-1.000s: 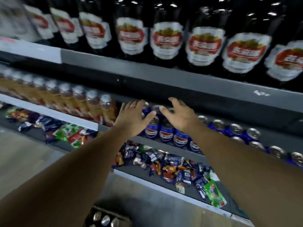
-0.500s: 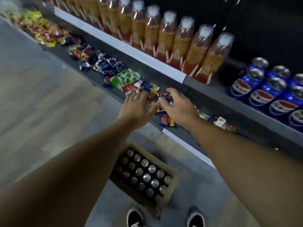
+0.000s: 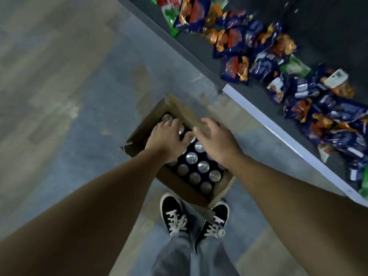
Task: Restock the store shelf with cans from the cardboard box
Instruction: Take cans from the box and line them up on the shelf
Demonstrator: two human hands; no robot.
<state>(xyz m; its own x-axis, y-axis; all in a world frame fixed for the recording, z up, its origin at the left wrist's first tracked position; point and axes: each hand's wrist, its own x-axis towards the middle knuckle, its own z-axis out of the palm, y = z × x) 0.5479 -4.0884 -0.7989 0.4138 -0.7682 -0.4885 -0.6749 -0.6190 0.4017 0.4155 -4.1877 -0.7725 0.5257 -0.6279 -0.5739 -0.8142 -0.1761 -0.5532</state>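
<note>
Two empty grips: left hand (image 3: 166, 140) and right hand (image 3: 216, 141) spread loosely over the cans (image 3: 191, 157); best close round one each.

Left hand (image 3: 167, 140) and right hand (image 3: 217, 142) hang over cans (image 3: 203, 166) in the cardboard box (image 3: 184, 191).
</note>
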